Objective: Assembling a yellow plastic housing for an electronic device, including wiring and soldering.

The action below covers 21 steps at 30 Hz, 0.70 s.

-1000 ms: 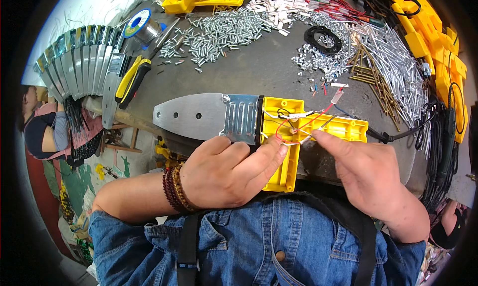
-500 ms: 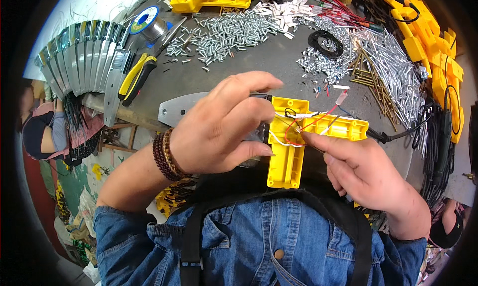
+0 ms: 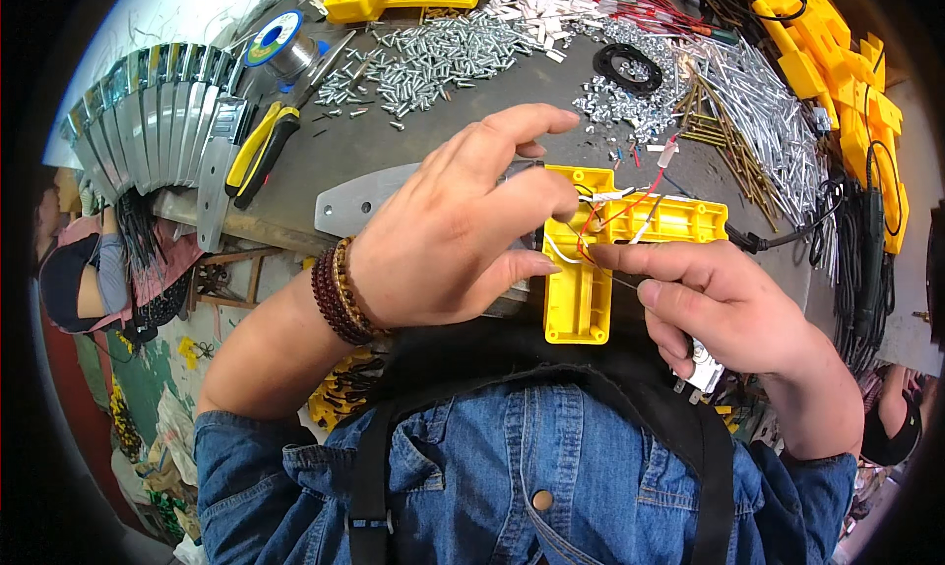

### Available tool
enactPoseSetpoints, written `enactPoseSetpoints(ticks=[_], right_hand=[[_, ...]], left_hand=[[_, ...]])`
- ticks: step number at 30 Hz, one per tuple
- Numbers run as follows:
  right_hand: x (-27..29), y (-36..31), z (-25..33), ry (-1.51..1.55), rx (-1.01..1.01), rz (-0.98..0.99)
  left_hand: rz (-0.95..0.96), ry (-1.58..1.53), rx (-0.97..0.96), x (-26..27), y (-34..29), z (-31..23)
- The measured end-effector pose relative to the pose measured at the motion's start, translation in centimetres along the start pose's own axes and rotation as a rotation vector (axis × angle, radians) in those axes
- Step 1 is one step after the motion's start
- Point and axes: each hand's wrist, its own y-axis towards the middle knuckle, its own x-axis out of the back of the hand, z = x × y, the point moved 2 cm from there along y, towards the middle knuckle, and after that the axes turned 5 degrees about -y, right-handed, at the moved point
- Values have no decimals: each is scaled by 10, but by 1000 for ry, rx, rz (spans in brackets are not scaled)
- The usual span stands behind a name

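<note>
A yellow plastic housing (image 3: 577, 314), open-faced and T-shaped, lies in front of me with red, white and black wires (image 3: 591, 232) inside. From its left side extends a grey metal guide bar (image 3: 345, 209). My left hand (image 3: 453, 225) arches over the bar's housing end, thumb and fingers apart, fingertips by the housing's left edge. My right hand (image 3: 719, 304) stretches its index finger to the wires at the housing's middle. Its other fingers curl in, and a small white part with metal prongs (image 3: 704, 370) sticks out beneath them. A thin wire shows between index finger and thumb.
Piles of screws (image 3: 433, 63), nuts (image 3: 630, 102) and long silver bolts (image 3: 748, 102) cover the table's far side. Yellow-black pliers (image 3: 261, 156), a solder spool (image 3: 281, 45) and stacked guide bars (image 3: 157, 112) stand left. Yellow housings (image 3: 847, 102) and black cables (image 3: 856, 319) line the right.
The housing has shifted slightly away from me and to the right. My left hand has moved along with it. The white pronged part under my right hand has come into view.
</note>
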Motion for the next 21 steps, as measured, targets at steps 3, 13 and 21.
enactPoseSetpoints(ticks=[3, 13, 21], right_hand=[[-1, 0, -1, -20, -7, -12], [11, 0, 4, -113, 46, -120], [18, -1, 22, -463, 72, -288]], left_hand=[[94, 123, -33, 0, 3, -4], [113, 132, 61, -2, 7, -5], [135, 136, 65, -2, 8, -4]])
